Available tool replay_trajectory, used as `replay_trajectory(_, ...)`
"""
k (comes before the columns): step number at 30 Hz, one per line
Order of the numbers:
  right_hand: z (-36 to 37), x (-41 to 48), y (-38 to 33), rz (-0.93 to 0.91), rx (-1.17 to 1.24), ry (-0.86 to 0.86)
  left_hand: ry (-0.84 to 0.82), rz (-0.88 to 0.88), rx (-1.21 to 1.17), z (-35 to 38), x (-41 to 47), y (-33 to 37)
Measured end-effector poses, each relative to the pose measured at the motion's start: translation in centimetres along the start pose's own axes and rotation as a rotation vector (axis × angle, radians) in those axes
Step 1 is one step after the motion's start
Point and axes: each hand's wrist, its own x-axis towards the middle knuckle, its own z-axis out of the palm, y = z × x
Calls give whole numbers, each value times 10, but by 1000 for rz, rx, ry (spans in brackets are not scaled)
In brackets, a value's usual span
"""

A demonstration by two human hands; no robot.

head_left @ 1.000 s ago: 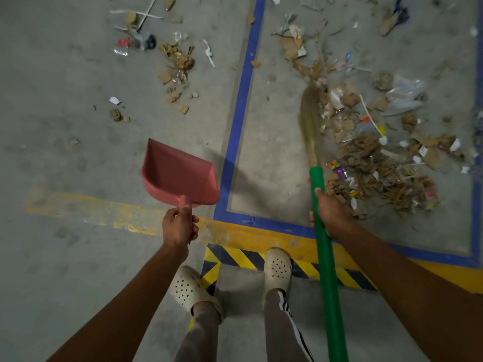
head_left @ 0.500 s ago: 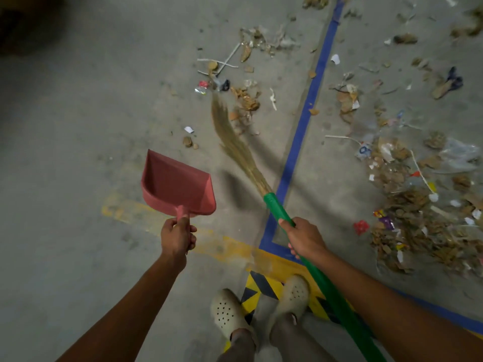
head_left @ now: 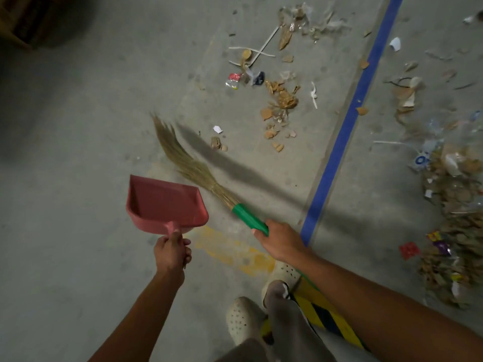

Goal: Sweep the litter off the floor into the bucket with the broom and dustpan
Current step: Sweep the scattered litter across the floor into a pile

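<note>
My left hand (head_left: 171, 253) grips the handle of a red dustpan (head_left: 164, 202), held above the concrete floor with its mouth facing away from me. My right hand (head_left: 281, 240) grips the green handle of a straw broom (head_left: 183, 160), whose bristles point up and left, just right of the dustpan. A small litter patch (head_left: 277, 100) of cardboard bits, sticks and wrappers lies beyond the broom. A larger litter pile (head_left: 454, 205) sits at the right, past the blue floor line. No bucket is in view.
A blue tape line (head_left: 347, 121) runs diagonally across the floor. Worn yellow paint (head_left: 235, 253) and a black-and-yellow striped strip (head_left: 321, 314) lie near my feet in pale clogs (head_left: 243, 320). A dark wooden object (head_left: 18, 22) stands at the top left corner.
The broom swung from the large pile on the right across the blue line to the left, beside the dustpan. My view and feet shifted left; the dustpan stays in my left hand.
</note>
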Motion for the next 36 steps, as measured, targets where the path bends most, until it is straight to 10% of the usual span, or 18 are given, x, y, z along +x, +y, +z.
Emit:
replay_trajectory(9, 42, 104, -38, 35, -198, -118, 119, -28, 2, 25, 79, -3)
replay_trajectory(26, 3, 114, 108, 684, 558, 336, -249, 76, 178, 93, 110, 16)
replay_trajectory(36, -23, 63, 85, 512, 639, 507, -309, 98, 199, 103, 97, 31)
